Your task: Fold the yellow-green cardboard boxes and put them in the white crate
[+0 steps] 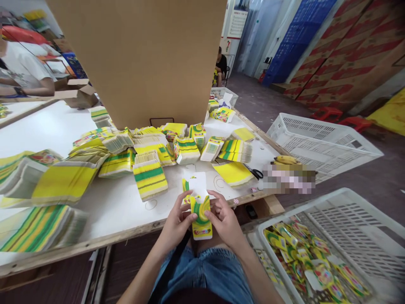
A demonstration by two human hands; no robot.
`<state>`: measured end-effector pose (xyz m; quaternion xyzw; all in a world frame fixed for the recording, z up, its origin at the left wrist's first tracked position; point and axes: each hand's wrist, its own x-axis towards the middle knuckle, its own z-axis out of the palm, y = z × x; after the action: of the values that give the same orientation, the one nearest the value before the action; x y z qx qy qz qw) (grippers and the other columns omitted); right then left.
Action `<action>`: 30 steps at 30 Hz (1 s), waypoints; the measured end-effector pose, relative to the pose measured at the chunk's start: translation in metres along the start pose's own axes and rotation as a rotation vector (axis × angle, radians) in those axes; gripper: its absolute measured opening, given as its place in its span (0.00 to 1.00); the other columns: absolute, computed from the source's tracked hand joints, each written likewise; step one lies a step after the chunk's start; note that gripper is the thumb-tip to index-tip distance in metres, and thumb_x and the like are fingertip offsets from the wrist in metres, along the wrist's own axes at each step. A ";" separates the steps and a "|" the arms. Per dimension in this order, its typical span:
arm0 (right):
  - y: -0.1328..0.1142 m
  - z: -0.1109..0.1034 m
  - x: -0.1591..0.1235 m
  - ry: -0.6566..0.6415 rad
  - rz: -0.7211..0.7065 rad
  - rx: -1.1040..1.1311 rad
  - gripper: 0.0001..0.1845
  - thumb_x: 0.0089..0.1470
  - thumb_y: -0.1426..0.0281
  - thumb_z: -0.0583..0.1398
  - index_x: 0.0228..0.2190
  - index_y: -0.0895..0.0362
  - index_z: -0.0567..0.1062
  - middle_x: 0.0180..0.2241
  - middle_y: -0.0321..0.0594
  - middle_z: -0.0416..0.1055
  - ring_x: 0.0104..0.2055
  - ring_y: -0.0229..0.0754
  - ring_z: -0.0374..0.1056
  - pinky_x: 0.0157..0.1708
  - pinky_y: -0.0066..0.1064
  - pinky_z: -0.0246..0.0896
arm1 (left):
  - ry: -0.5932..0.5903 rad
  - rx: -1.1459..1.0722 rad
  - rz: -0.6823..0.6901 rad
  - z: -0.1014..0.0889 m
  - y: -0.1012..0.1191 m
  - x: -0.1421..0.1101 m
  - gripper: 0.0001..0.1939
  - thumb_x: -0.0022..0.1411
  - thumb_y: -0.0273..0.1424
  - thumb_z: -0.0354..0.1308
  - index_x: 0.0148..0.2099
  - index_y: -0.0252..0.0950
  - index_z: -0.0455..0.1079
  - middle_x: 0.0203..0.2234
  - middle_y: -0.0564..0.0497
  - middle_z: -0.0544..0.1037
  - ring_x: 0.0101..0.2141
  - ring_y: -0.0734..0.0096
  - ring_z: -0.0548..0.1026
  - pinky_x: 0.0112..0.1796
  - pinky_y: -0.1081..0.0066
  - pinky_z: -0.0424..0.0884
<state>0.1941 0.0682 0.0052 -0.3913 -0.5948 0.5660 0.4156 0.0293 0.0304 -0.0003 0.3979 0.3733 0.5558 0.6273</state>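
Note:
A small yellow and green printed carton (201, 215), with a white flap at its top, is held between both hands over my lap at the table's front edge. My left hand (181, 217) grips its left side, thumb on the printed face. On the right side, my right hand (223, 213) pinches it with the thumb in front. Behind it, another yellow and green piece (186, 184) partly shows at the table edge. Stacks of flat cartons (150, 177) stand just beyond my hands, and a loose yellow sheet (233, 173) lies to the right.
Black-handled scissors (257, 173) and bananas (286, 160) lie near the table's right edge. A tall cardboard sheet (139, 59) stands behind the stacks. To my right, a white crate (329, 194) contains many yellow packs; another white crate (322, 126) stands beyond. A person (27, 69) sits at left.

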 end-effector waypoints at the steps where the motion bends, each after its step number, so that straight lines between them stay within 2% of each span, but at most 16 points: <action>1: -0.002 -0.003 0.000 -0.034 0.008 0.019 0.25 0.56 0.64 0.60 0.54 0.51 0.63 0.37 0.38 0.73 0.34 0.41 0.69 0.36 0.31 0.65 | -0.023 -0.010 -0.010 0.000 0.000 -0.001 0.27 0.61 0.31 0.61 0.59 0.43 0.55 0.43 0.45 0.77 0.39 0.64 0.79 0.38 0.70 0.72; 5: -0.011 -0.012 0.000 -0.097 0.014 -0.018 0.12 0.59 0.63 0.57 0.44 0.53 0.68 0.31 0.35 0.72 0.34 0.41 0.68 0.34 0.29 0.62 | -0.085 -0.052 -0.056 0.004 0.001 -0.003 0.21 0.58 0.30 0.64 0.51 0.41 0.59 0.39 0.47 0.78 0.36 0.64 0.79 0.36 0.70 0.72; 8: -0.015 -0.016 0.001 -0.067 -0.023 -0.161 0.09 0.60 0.62 0.56 0.35 0.54 0.71 0.28 0.35 0.71 0.31 0.41 0.66 0.31 0.28 0.59 | -0.078 -0.021 -0.074 0.010 0.003 -0.005 0.21 0.57 0.30 0.64 0.49 0.40 0.58 0.38 0.48 0.79 0.36 0.64 0.79 0.36 0.71 0.71; 10: -0.016 -0.017 0.001 -0.039 -0.050 -0.251 0.11 0.61 0.62 0.55 0.32 0.55 0.72 0.27 0.36 0.70 0.29 0.40 0.65 0.30 0.28 0.59 | -0.074 -0.006 -0.083 0.012 0.006 -0.006 0.23 0.58 0.31 0.64 0.51 0.40 0.56 0.38 0.47 0.79 0.36 0.64 0.79 0.36 0.71 0.71; 12: -0.016 -0.017 0.000 -0.025 -0.073 -0.310 0.12 0.61 0.63 0.54 0.31 0.55 0.73 0.27 0.36 0.71 0.29 0.40 0.66 0.31 0.29 0.59 | -0.077 -0.014 -0.096 0.013 0.008 -0.007 0.32 0.58 0.30 0.64 0.58 0.42 0.50 0.40 0.46 0.78 0.36 0.63 0.79 0.36 0.69 0.72; 15: -0.014 -0.018 0.000 -0.018 -0.089 -0.329 0.12 0.61 0.64 0.54 0.32 0.55 0.75 0.31 0.39 0.74 0.34 0.43 0.69 0.37 0.30 0.62 | -0.097 -0.025 -0.127 0.011 0.007 -0.007 0.41 0.57 0.31 0.65 0.64 0.42 0.43 0.42 0.43 0.78 0.38 0.61 0.79 0.38 0.67 0.72; 18: -0.015 -0.022 0.001 0.085 -0.078 -0.234 0.12 0.60 0.61 0.56 0.40 0.55 0.73 0.38 0.42 0.75 0.39 0.44 0.70 0.39 0.32 0.63 | -0.069 -0.008 -0.122 0.009 0.003 -0.005 0.35 0.57 0.32 0.64 0.62 0.40 0.51 0.44 0.42 0.77 0.38 0.62 0.79 0.39 0.67 0.73; 20: -0.018 -0.026 0.001 0.124 -0.044 -0.141 0.16 0.59 0.59 0.56 0.44 0.55 0.71 0.34 0.40 0.74 0.36 0.43 0.70 0.37 0.32 0.64 | -0.030 0.056 -0.104 0.009 0.001 -0.004 0.31 0.57 0.32 0.63 0.60 0.39 0.55 0.44 0.42 0.77 0.35 0.64 0.79 0.36 0.69 0.73; 21: -0.021 -0.027 0.001 0.088 -0.008 -0.108 0.17 0.59 0.59 0.57 0.45 0.55 0.71 0.30 0.38 0.73 0.33 0.42 0.70 0.36 0.31 0.64 | -0.013 0.103 -0.096 0.009 0.000 -0.003 0.30 0.57 0.32 0.63 0.59 0.39 0.57 0.44 0.42 0.77 0.34 0.65 0.78 0.35 0.69 0.73; 23: -0.026 -0.029 0.001 -0.063 0.088 -0.081 0.18 0.56 0.60 0.60 0.46 0.55 0.71 0.26 0.34 0.73 0.32 0.41 0.70 0.34 0.30 0.63 | 0.006 0.200 -0.082 0.011 -0.001 -0.003 0.28 0.58 0.30 0.62 0.59 0.39 0.60 0.43 0.43 0.78 0.32 0.66 0.78 0.33 0.70 0.73; 25: -0.028 -0.029 0.001 -0.165 0.151 -0.128 0.20 0.52 0.65 0.62 0.47 0.54 0.70 0.27 0.33 0.75 0.30 0.41 0.70 0.30 0.29 0.62 | 0.005 0.265 -0.064 0.013 0.000 -0.003 0.27 0.59 0.29 0.59 0.60 0.39 0.61 0.45 0.43 0.78 0.33 0.66 0.78 0.34 0.70 0.73; 26: -0.028 -0.028 0.002 -0.158 0.155 -0.185 0.20 0.51 0.67 0.63 0.47 0.53 0.70 0.28 0.33 0.75 0.28 0.40 0.69 0.29 0.28 0.60 | -0.009 0.281 -0.056 0.014 0.000 -0.003 0.26 0.60 0.28 0.58 0.61 0.40 0.61 0.46 0.42 0.77 0.35 0.65 0.78 0.36 0.69 0.73; 30: -0.024 -0.024 0.003 -0.018 0.108 -0.464 0.17 0.48 0.71 0.62 0.43 0.51 0.71 0.24 0.30 0.75 0.21 0.38 0.64 0.24 0.27 0.54 | -0.081 0.252 -0.049 0.016 0.004 -0.003 0.27 0.61 0.25 0.55 0.62 0.41 0.59 0.52 0.42 0.75 0.45 0.62 0.76 0.45 0.66 0.71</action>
<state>0.2153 0.0784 0.0294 -0.5027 -0.6906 0.4391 0.2784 0.0420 0.0262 0.0097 0.4866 0.4241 0.4725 0.6001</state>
